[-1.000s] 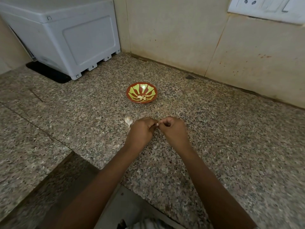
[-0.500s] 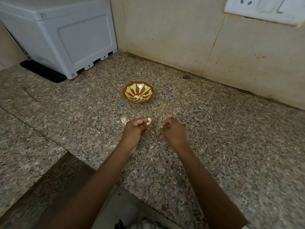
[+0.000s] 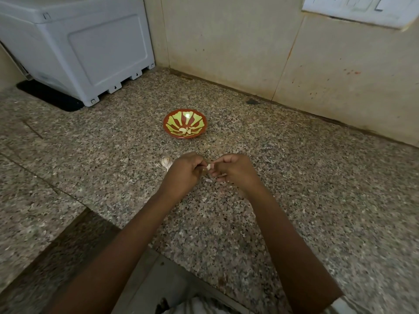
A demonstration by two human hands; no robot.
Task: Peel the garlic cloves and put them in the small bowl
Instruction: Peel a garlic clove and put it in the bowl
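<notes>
A small red bowl [image 3: 172, 130] with a yellow-green pattern stands on the granite counter [image 3: 294, 189], with a few pale cloves [image 3: 184, 130] inside. Nearer to me, my left hand [image 3: 183, 173] and my right hand [image 3: 235, 169] meet over the counter. Between their fingertips they pinch one pale garlic clove [image 3: 208, 167]. A scrap of garlic skin [image 3: 208, 180] lies on the counter just below the hands. Part of a garlic bulb [image 3: 166, 162] lies on the counter, half hidden behind my left hand.
A grey-white plastic appliance [image 3: 79, 46] stands on a black mat [image 3: 48, 96] at the back left. Tiled walls [image 3: 249, 41] close the corner behind the bowl, with a switch plate [image 3: 362, 7] at top right. The counter's front edge steps down near my forearms.
Half a second ago my hands were apart, the left one holding the clove. They have come back together on the clove. The camera has tilted slightly.
</notes>
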